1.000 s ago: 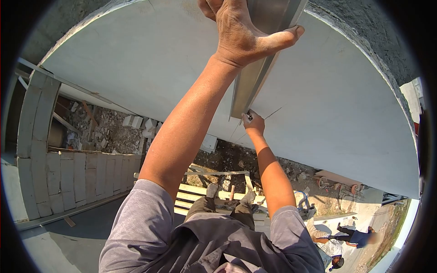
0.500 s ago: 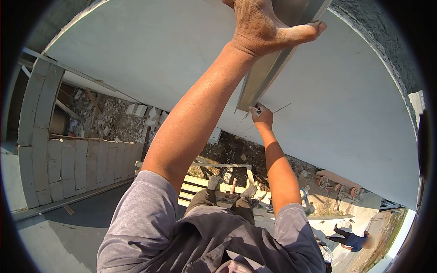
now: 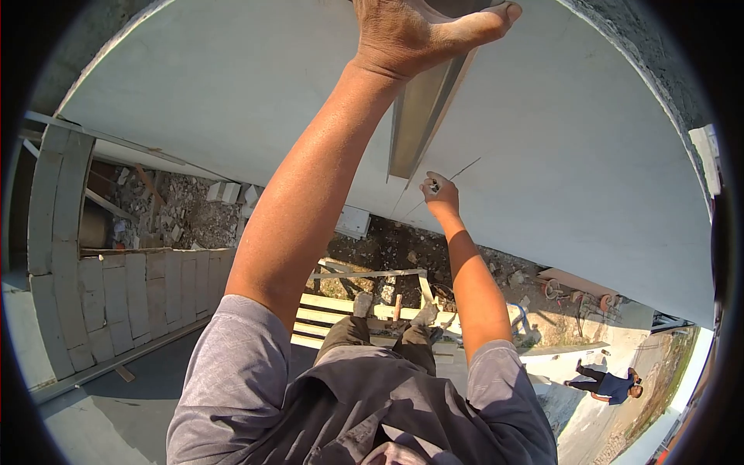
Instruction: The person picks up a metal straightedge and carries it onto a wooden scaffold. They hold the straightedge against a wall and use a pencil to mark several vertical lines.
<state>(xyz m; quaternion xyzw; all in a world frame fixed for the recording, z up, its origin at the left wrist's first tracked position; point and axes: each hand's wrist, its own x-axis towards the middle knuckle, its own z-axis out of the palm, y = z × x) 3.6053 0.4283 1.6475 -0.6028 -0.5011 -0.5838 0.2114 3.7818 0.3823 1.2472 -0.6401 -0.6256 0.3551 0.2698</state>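
Note:
High in the view, my left hand (image 3: 415,32) lies across a long metal bar (image 3: 422,128) that rests along a smooth grey wall (image 3: 542,139). Its thumb stretches out to the right, while its fingers are mostly cut off or hidden at the top edge. Just right of the bar's lower end is my right hand (image 3: 440,194), closed around something small with a dark and light end that I cannot make out. A dark line (image 3: 466,168) runs across the wall beside this hand. Thinner lines show below the bar's end.
Beneath my feet is a platform of wooden slats (image 3: 325,303). A block wall (image 3: 147,291) stands at the left, with rubble (image 3: 198,198) behind it. Down at the lower right a person (image 3: 608,386) in dark clothes is on the ground.
My right hand has come slightly away from the bar's lower end. My left hand sits further left in the view. The whole view has shifted a little, and the person below shows more fully.

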